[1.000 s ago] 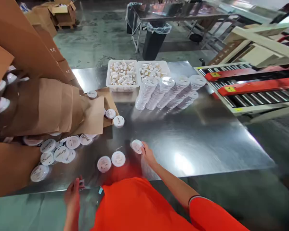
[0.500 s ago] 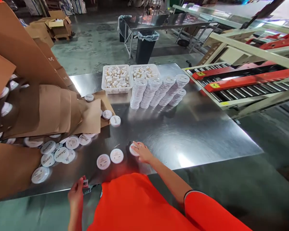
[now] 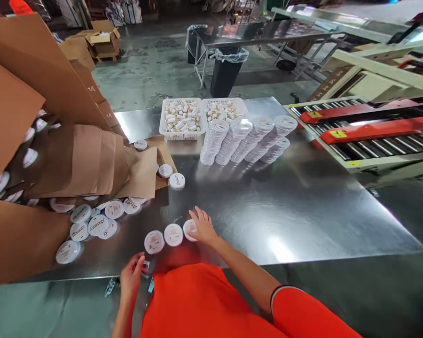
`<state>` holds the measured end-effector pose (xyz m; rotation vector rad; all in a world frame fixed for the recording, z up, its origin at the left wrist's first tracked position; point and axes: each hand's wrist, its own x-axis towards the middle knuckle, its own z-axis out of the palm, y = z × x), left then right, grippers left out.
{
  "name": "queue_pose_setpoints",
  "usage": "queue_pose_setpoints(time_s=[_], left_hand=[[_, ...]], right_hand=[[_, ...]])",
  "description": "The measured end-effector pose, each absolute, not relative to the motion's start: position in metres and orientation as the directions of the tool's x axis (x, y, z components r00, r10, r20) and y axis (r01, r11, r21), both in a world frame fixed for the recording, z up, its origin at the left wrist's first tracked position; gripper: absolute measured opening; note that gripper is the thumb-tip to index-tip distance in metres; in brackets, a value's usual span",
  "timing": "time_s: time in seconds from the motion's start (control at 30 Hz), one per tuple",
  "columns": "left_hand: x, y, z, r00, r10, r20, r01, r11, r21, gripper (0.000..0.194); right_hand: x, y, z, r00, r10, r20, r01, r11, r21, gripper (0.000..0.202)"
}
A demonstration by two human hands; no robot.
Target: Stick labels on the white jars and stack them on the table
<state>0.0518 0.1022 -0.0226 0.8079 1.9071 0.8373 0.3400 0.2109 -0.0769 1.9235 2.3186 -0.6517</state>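
Three round white lidded tubs lie in a row near the table's front edge: a left tub [image 3: 154,242], a middle tub [image 3: 173,234] and a right tub [image 3: 189,229]. My right hand [image 3: 203,227] lies over the right tub, fingers spread, the thumb side covering part of it. At the table edge, left of the row, my left hand [image 3: 132,273] is closed in a pinch. A small red-and-white card-like piece [image 3: 145,267] shows at its fingertips; the rest of it is hidden.
Loose tubs [image 3: 98,225] spill from a tipped cardboard box [image 3: 91,159] on the left. Stacks of clear-sided tubs [image 3: 215,143] stand behind. White baskets [image 3: 181,136] of small white-and-gold bottles sit at the back. A roller conveyor [image 3: 373,155] runs on the right.
The right tub has moved left, beside the middle one, and my right hand's fingers have spread. My left hand has come right, with the small piece still at its fingertips. The view has shifted.
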Motion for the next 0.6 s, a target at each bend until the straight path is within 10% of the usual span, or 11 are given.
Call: queue_pose_setpoints(time_s=[0.37,0.6], left_hand=[[0.018,0.08,-0.054,-0.566,0.672,-0.477,0.171,0.662,0.73,0.061],[0.028,0.087,-0.047,-0.577,0.647,-0.498,0.181,0.696,0.695,0.065]], right_hand=[[0.299,0.413,-0.086,-0.34,0.897,-0.283,0.935,0.29,-0.205,0.081],[0.352,0.366,-0.091,-0.234,0.912,-0.337,0.865,0.037,-0.501,0.046]])
